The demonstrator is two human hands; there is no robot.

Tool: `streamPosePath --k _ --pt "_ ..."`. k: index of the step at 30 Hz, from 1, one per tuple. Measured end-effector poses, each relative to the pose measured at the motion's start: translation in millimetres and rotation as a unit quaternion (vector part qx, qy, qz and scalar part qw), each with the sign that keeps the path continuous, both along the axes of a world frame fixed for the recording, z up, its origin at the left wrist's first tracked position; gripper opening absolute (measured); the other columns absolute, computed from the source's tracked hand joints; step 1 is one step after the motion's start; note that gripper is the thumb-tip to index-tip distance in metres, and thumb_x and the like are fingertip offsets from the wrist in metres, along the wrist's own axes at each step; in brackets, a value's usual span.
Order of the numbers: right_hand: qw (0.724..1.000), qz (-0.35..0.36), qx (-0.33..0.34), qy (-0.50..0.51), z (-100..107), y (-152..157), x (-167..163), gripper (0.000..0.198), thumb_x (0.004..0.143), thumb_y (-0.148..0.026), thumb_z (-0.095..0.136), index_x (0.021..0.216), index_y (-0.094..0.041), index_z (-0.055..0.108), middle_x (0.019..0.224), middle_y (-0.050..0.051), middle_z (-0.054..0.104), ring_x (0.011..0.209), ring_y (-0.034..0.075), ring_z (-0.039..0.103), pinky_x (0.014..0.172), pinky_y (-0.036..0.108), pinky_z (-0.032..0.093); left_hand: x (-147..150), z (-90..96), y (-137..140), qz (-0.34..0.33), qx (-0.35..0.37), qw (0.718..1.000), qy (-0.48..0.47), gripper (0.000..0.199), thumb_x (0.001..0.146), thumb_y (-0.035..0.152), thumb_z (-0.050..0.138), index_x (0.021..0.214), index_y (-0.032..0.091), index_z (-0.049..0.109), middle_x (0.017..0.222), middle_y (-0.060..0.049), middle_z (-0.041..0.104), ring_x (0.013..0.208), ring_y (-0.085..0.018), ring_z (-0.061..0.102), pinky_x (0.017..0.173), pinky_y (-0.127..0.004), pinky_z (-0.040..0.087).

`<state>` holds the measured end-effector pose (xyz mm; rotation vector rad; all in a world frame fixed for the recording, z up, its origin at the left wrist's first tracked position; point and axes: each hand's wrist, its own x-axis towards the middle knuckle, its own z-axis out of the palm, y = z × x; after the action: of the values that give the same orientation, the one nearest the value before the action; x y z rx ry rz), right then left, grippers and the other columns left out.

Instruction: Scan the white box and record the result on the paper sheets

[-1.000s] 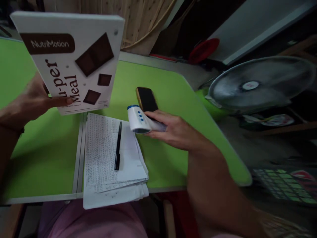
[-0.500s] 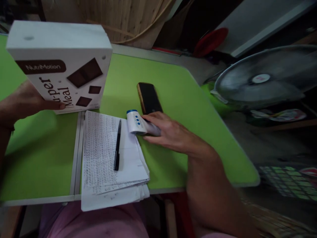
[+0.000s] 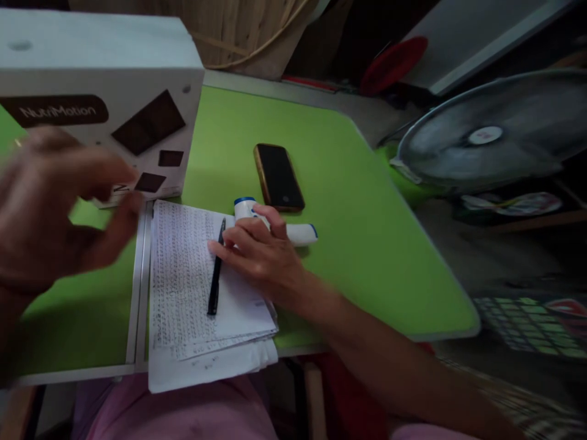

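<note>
My left hand (image 3: 59,208) is blurred and raised in front of a white NutriMotion box (image 3: 151,131), its fingers curved and apart with nothing between them. The box stands upright on the green table and is partly hidden by that hand. My right hand (image 3: 263,256) reaches over the papers (image 3: 183,287), palm down and fingers apart. Its foremost fingertip lies across the upper part of a black pen (image 3: 214,287), which rests on the handwritten sheets. Beneath and behind the same hand lies a white and blue handheld thermometer (image 3: 302,234), partly covered by the fingers.
A phone (image 3: 279,177) in a brown-edged case lies beyond the thermometer on the green table (image 3: 367,244). A large fan (image 3: 486,134) stands off the table's right side. A metal seam (image 3: 137,293) crosses the tabletop left of the papers.
My left hand has let go of the box and come forward. My right hand has released the thermometer and moved left to the pen. The box looks larger in view.
</note>
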<state>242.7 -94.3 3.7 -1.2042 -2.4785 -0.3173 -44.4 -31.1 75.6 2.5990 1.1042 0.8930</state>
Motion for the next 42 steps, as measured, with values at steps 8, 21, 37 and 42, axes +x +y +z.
streamPosePath --k 8,21,37,42 --pt "0.964 -0.011 -0.079 0.255 13 -8 6 0.005 0.087 -0.025 0.060 0.084 -0.028 0.063 0.078 0.001 0.068 0.070 0.018 0.060 0.066 0.037 0.049 38 -18.3 -10 -0.144 0.160 0.964 0.157 0.020 0.099 0.023 0.048 0.096 0.015 0.066 0.090 -0.006 0.070 0.070 -0.018 0.065 0.055 -0.027 0.045" --pt "0.837 -0.182 -0.214 0.470 -5 -16 -17 0.003 0.073 -0.023 0.064 0.075 -0.023 0.062 0.059 -0.005 0.063 0.049 0.011 0.053 0.049 0.026 0.046 61 -47.1 -27 -0.248 0.045 0.926 0.280 0.024 0.092 0.035 0.066 0.099 0.012 0.065 0.112 -0.010 0.069 0.056 -0.014 0.063 0.041 -0.028 0.045" --pt "0.875 -0.142 -0.181 0.426 -10 -10 -14 0.006 0.079 -0.022 0.061 0.073 -0.024 0.060 0.065 -0.003 0.064 0.056 0.012 0.056 0.057 0.028 0.047 63 -44.2 -28 -0.229 0.041 0.921 0.312 0.025 0.089 0.036 0.069 0.102 0.015 0.066 0.117 -0.009 0.069 0.051 -0.013 0.058 0.041 -0.028 0.039" --pt "0.878 -0.144 -0.191 0.415 -9 -10 -14 0.006 0.079 -0.023 0.061 0.074 -0.024 0.060 0.065 -0.004 0.065 0.055 0.012 0.056 0.056 0.028 0.048 64 -42.9 -29 -0.228 0.038 0.922 0.311 0.023 0.092 0.036 0.066 0.101 0.014 0.066 0.113 -0.009 0.069 0.051 -0.012 0.057 0.041 -0.027 0.037"
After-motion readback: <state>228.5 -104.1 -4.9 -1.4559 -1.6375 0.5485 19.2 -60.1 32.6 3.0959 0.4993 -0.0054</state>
